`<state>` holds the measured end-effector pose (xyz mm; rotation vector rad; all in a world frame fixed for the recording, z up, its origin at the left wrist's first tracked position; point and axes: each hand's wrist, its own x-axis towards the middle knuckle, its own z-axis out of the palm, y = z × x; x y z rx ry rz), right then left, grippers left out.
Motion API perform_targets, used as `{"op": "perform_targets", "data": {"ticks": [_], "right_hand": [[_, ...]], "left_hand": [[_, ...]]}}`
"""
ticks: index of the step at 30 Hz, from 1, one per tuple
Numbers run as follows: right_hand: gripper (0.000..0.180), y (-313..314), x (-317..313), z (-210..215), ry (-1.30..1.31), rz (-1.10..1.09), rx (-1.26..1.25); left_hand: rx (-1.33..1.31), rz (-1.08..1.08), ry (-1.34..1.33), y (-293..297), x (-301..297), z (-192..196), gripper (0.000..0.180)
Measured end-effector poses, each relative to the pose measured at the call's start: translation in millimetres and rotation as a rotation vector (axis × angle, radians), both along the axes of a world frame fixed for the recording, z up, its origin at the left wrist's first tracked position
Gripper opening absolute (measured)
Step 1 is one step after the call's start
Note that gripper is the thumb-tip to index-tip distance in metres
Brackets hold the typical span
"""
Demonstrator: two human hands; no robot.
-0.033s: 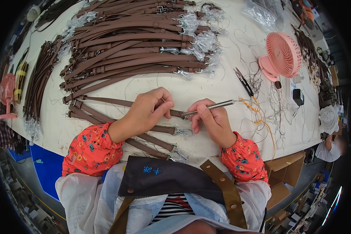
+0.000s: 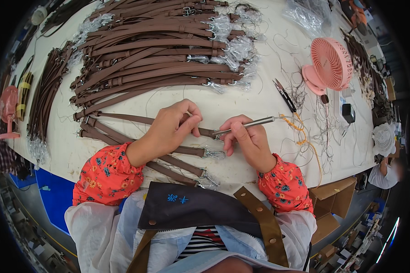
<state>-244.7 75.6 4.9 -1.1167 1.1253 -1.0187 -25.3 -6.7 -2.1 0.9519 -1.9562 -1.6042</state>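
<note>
the left hand (image 2: 171, 129) is clenched down on a brown leather strap (image 2: 136, 119) lying across the tabletop (image 2: 241, 98), pinning it just beside the right hand (image 2: 248, 139). the right hand grasps a slim metal tool (image 2: 248, 124) like a pen, its inner end meeting the strap end between the two hands.

as a judgement, the work looks well along but not finished: a large heap of brown straps (image 2: 159, 54) with plastic-wrapped clasps lies beyond the hands, seemingly sorted, while a few straps (image 2: 168, 159) with bare metal clasps lie just under the wrists, near the body. which pile is done and which is waiting cannot be told.

out past the right hand lie black snips (image 2: 284, 95), loose thread ends and a pink desk fan (image 2: 328, 66). another bundle of straps (image 2: 41, 104) sits well off past the left hand.

the tool's tip and the exact spot it touches are hidden by the fingers (image 2: 193, 123). the far tabletop edges bend and blur.
</note>
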Motion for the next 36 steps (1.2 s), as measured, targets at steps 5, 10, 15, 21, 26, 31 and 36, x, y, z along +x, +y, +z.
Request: {"op": "perform_targets", "data": {"ticks": [5,10,15,21,26,31,36], "right_hand": [[0.045,0,-3,-3,-0.020,-0.073,-0.072],[0.042,-2,-2,-2,-0.043,-0.101,-0.025],[0.042,-2,-2,-5,-0.026,-0.069,-0.033],[0.042,-2,-3,-2,-0.024,-0.109,-0.039],[0.042,-4,-3,-2,-0.036,-0.157,-0.047],[0.043,-3,-4,0,-0.034,-0.103,-0.015],[0.050,-2,-2,-2,-0.037,-0.050,-0.003]], "left_hand": [[-0.182,-0.056,-0.057,5,-1,4,0.021],[-0.487,-0.111,-0.095,13,-8,1,0.014],[-0.540,-0.085,-0.066,5,-7,-10,0.011],[-0.292,-0.137,-0.101,6,-6,9,0.015],[-0.596,-0.256,-0.077,5,-4,3,0.019],[-0.643,-0.294,-0.049,2,-6,-4,0.012],[-0.294,-0.129,-0.014,-3,-2,-3,0.007]]}}
